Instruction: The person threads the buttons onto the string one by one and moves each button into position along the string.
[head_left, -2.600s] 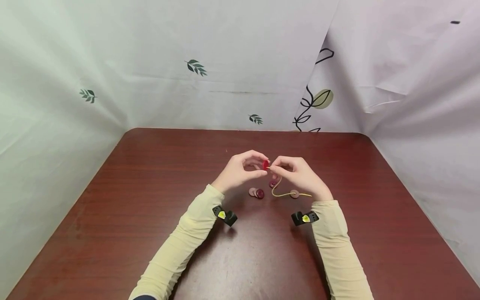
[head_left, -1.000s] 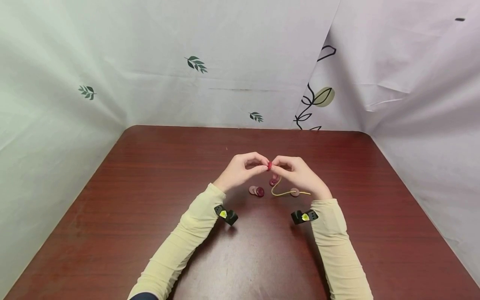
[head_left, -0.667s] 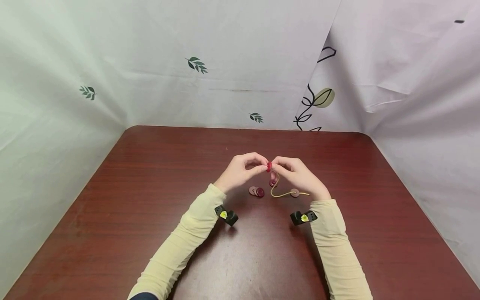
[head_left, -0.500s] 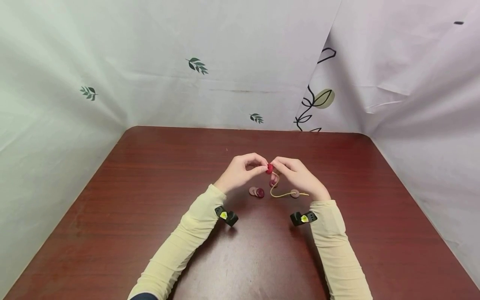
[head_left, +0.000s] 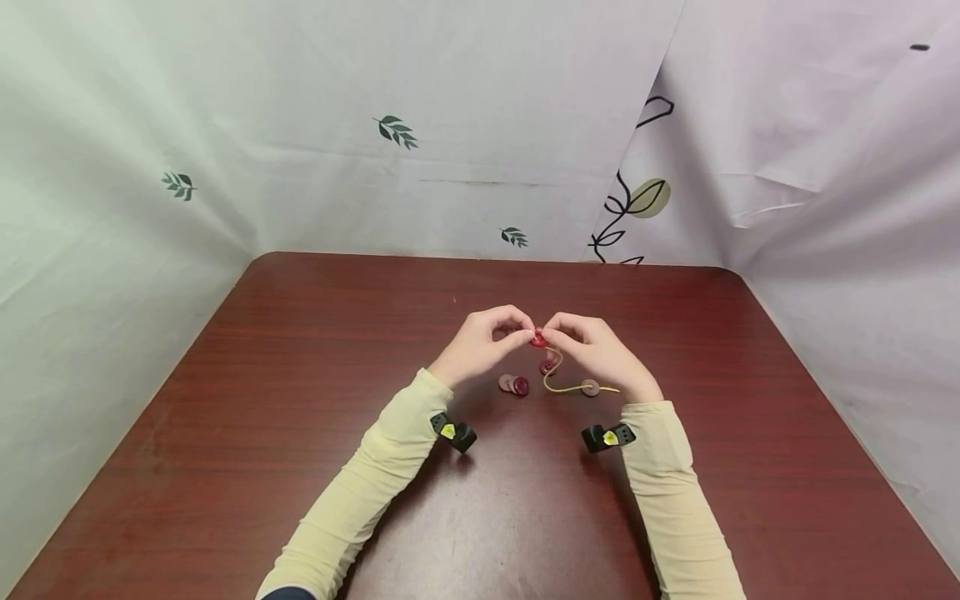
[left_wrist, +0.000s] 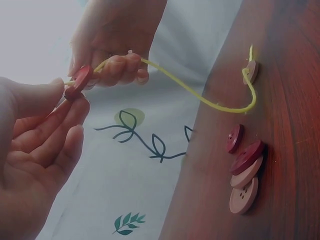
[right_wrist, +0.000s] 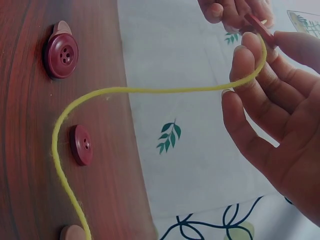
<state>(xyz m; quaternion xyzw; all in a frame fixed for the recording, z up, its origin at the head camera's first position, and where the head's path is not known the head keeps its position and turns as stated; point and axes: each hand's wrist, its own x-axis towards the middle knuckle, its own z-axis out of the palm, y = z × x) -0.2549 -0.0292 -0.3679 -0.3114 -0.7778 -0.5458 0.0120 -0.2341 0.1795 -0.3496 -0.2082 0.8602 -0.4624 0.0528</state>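
Above the table, both hands meet at a red button (head_left: 538, 341). My left hand (left_wrist: 42, 135) pinches its near edge between thumb and fingers. A short tip of yellow cord (left_wrist: 172, 77) shows on the left hand's side of the button, beside the thumb. My right hand (right_wrist: 280, 95) has thumb and finger on the button's other edge. From there the cord crosses the right fingers and sags to the table, through a pale pink button (left_wrist: 253, 71) lying there, with its short end beyond.
On the brown table (head_left: 337, 433) lie a dark red button (right_wrist: 82, 145) and, nearer the left hand, a small overlapping pile with another dark red button (left_wrist: 248, 157) and pale pink buttons (left_wrist: 244, 197). A white patterned curtain (head_left: 322, 125) stands behind the table.
Earlier the left hand held the button while the right pinched the cord at it. The right fingers have shifted onto the button, which has tilted, and a cord tip shows on the left side.
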